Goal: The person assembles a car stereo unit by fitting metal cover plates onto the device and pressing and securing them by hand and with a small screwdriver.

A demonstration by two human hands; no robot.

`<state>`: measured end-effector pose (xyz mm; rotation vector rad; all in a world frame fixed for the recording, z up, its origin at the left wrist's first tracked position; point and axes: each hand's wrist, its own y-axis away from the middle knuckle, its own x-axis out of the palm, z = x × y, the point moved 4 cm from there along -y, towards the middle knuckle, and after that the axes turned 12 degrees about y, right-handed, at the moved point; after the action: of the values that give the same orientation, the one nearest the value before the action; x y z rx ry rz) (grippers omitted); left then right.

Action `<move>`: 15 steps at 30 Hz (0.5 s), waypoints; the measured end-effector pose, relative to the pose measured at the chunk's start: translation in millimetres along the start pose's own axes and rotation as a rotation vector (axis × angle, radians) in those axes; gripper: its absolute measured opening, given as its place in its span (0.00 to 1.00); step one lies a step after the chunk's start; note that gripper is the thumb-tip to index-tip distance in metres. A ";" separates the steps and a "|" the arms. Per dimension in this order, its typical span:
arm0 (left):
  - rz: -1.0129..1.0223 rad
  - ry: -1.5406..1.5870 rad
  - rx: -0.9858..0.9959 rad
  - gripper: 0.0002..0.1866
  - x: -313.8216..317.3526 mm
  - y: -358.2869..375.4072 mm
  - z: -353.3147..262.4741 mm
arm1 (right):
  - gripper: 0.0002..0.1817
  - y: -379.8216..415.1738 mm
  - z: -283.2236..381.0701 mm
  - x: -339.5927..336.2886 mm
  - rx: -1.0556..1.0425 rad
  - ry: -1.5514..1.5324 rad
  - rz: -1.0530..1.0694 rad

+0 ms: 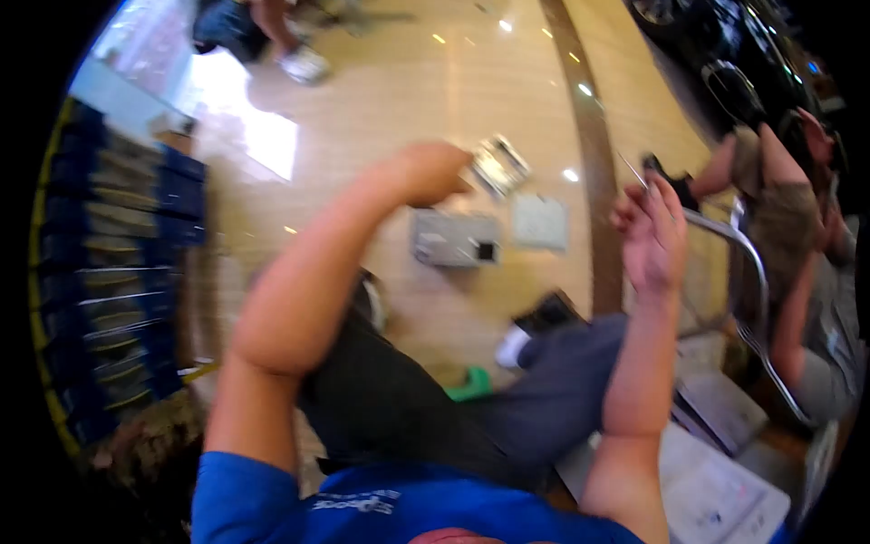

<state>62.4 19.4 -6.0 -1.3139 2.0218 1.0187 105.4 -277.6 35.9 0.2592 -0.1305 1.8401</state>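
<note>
My left hand is out in front over the floor, blurred, with its fingers curled under. Whatever it holds is hidden. Its knuckles overlap the edge of a shiny metal frame with a cut-out. Just below the hand is a grey metal box with a dark square at its right end. A pale flat square piece lies beside the box. My right hand is raised at the right, palm up, with a thin pointed metal tool pinched between thumb and fingers.
Blue storage bins line the left side. A green object lies between my legs. A bent metal tube frame and a seated person are at the right, near a dark vehicle. Another person's shoe shows at the top.
</note>
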 end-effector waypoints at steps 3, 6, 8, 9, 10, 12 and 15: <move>-0.014 0.007 -0.030 0.23 -5.3 8.5 -16.6 | 0.15 4.6 -4.1 -4.2 0.029 -0.028 0.012; 0.014 0.019 -0.047 0.24 -4.8 13.7 -28.0 | 0.13 7.6 -14.5 -10.8 0.092 0.017 -0.022; 0.029 0.024 -0.040 0.24 -2.4 14.0 -31.8 | 0.12 8.9 -28.7 -14.4 0.141 0.075 -0.053; 0.049 0.011 -0.040 0.24 -0.2 12.6 -32.9 | 0.11 8.4 -37.3 -15.4 0.163 0.187 -0.086; 0.045 0.026 -0.038 0.24 1.5 10.3 -34.3 | 0.10 7.3 -46.1 -16.8 0.183 0.297 -0.119; 0.048 -0.001 -0.005 0.22 5.7 7.6 -39.3 | 0.09 4.3 -67.3 -14.4 0.205 0.320 -0.114; 0.082 0.000 -0.011 0.20 7.8 4.7 -51.1 | 0.17 -7.3 -110.0 -22.2 0.289 0.804 -0.059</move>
<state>53.9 -25.1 19.4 -1.2452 2.0876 1.0683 106.2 -271.8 -76.4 -0.2867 0.6943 1.7715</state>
